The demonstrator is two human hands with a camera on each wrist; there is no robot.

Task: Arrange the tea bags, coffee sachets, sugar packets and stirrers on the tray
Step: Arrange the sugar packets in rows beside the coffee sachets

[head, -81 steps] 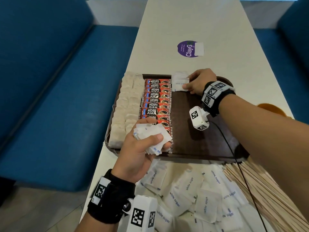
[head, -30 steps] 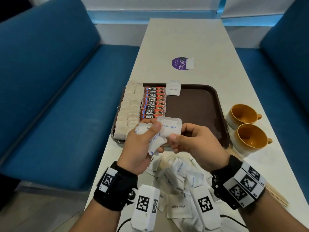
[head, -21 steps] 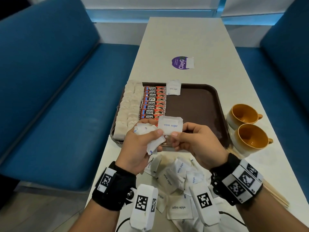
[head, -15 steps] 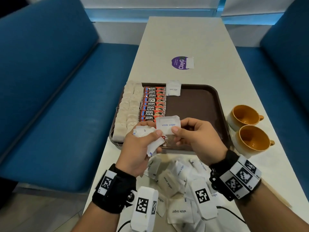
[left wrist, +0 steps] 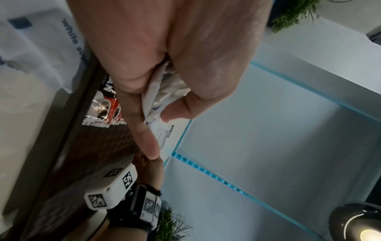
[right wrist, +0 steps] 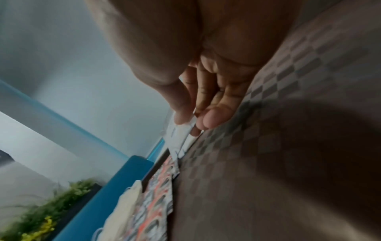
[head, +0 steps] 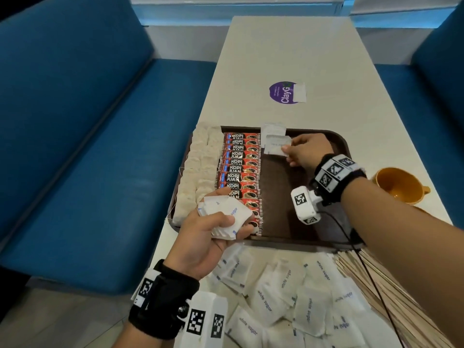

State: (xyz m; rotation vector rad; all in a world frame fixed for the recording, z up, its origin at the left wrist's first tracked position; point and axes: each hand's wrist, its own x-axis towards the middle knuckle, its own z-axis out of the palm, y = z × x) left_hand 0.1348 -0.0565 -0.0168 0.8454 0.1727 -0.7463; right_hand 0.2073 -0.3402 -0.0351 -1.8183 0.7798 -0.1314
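Presently, brown tray point(head: 337, 140) set on bench point(head: 288, 46), tea bags point(head: 198, 169) ranged along its left edge, coffee sachets point(head: 239, 172) beside them, one sugar packet point(head: 276, 144) pinched in right hand point(head: 305, 151) at far end, bundle of sugar packets point(head: 224, 216) clasped in left hand point(head: 208, 237), loose packets point(head: 288, 297) and stirrers point(head: 391, 297) heaped near.

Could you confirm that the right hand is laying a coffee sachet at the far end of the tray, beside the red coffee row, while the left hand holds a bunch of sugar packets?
Not quite: the right hand pinches a white sugar packet, not a coffee sachet, as the head view shows. It is at the far end of the tray, beside the red coffee row, and the left hand holds a bunch of sugar packets.
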